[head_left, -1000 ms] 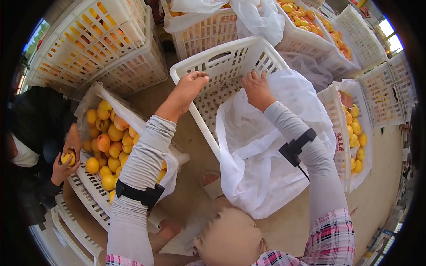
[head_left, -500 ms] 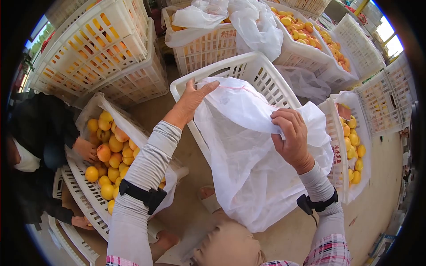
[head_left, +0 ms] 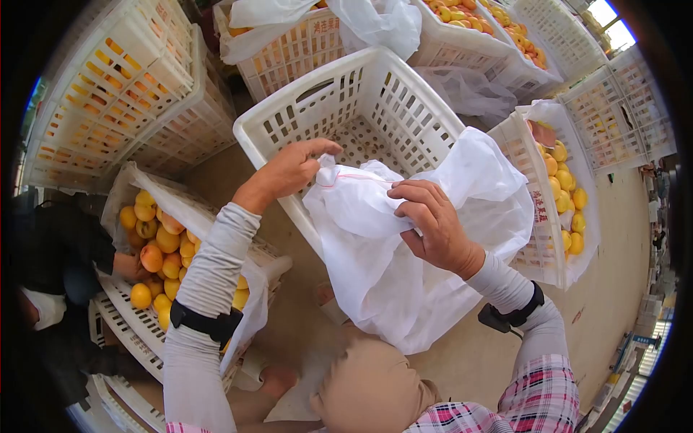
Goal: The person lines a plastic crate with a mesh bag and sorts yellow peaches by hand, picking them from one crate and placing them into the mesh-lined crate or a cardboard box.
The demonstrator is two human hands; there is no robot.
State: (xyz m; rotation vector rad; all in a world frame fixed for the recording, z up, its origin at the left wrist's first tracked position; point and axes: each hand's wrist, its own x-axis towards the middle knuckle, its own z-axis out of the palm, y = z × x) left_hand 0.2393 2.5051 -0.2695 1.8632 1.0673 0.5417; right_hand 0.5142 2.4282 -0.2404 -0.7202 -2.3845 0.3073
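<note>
A thin white mesh bag (head_left: 393, 289) with a pink seam drapes over the near side of a white plastic crate (head_left: 317, 90) and hangs toward my knees. My left hand (head_left: 285, 172) pinches the bag's gathered edge at the crate's left side. My right hand (head_left: 435, 224) grips the fabric farther along the same edge, fingers curled over it. Holes show in the crate's bare floor and walls beyond the bag. Part of the crate's near wall is hidden under the fabric.
At left, a co-worker's hand (head_left: 128, 265) touches yellow-orange fruit (head_left: 167, 242) in a lined crate. Stacked crates (head_left: 108, 94) of fruit stand behind it. Another fruit crate (head_left: 534, 209) sits at right, and white liners (head_left: 375, 25) cover a crate at the back.
My hands have come closer together, bunching the bag's edge lower and nearer me. More of the crate's inside shows. The view has shifted, and the co-worker's hand has moved slightly.
</note>
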